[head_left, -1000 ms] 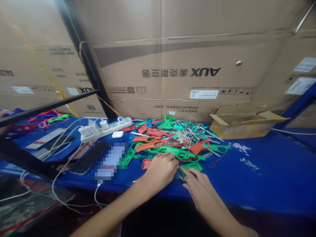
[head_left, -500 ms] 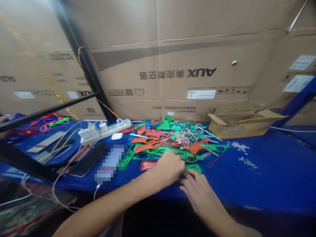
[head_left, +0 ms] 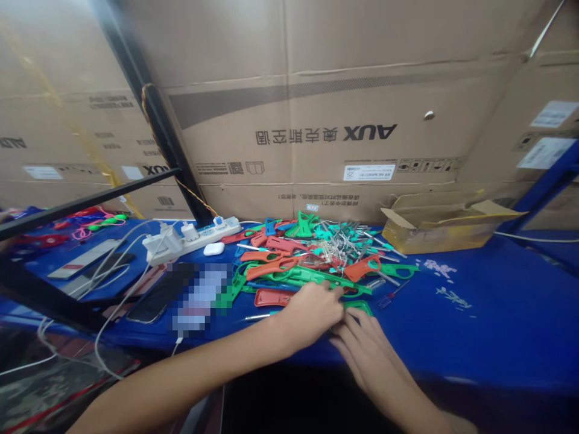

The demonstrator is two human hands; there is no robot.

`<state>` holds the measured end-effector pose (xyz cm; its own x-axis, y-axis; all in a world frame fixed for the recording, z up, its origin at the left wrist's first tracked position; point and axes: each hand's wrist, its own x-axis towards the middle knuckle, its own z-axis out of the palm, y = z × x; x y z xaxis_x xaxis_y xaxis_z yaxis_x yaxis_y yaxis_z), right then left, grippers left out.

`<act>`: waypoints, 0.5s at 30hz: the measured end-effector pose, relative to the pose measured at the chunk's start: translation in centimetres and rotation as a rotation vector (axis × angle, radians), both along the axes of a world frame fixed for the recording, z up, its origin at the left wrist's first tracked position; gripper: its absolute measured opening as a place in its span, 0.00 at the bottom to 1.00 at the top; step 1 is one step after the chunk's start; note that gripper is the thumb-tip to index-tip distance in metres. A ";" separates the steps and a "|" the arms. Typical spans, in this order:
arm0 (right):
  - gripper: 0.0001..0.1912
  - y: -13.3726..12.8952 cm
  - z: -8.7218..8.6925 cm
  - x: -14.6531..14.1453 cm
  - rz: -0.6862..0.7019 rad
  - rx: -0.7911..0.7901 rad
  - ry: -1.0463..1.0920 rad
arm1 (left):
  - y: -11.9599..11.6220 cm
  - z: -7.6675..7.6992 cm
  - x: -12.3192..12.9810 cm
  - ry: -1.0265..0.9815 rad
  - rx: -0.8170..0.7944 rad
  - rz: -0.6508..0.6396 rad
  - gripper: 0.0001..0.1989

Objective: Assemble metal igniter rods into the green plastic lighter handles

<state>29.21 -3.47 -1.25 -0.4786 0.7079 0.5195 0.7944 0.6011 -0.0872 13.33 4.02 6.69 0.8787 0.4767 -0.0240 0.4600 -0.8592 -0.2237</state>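
My left hand is closed, its fingertips meeting my right hand near the table's front edge. What it holds is hidden. My right hand has its fingers curled together against the left one, over something I cannot make out. A green casing shows just behind the right fingers. Left of my left hand lie a red casing and a metal rod with a teal end. Behind both hands spreads a pile of orange lighter casings, green casings and metal-tipped teal parts.
An open cardboard box stands at the back right, with small pale pieces and a screwdriver nearer. Phones, a power strip, cables and a black metal frame are on the left.
My left hand has shifted slightly right and down, towards the right hand. The metal rod left of it now shows more, as does the red casing.
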 end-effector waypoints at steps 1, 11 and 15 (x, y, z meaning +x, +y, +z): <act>0.15 0.0 0.0 0.0 -0.008 0.012 -0.013 | 0.2 0.0 -0.1 0.001 0.001 -0.003 0.03; 0.16 0.0 -0.3 -0.1 -0.014 0.012 0.017 | -0.1 -0.2 1.3 0.061 0.022 0.057 0.06; 0.16 0.0 -0.1 -0.2 -0.002 0.012 0.048 | -0.8 -0.3 1.9 0.083 0.048 0.084 0.03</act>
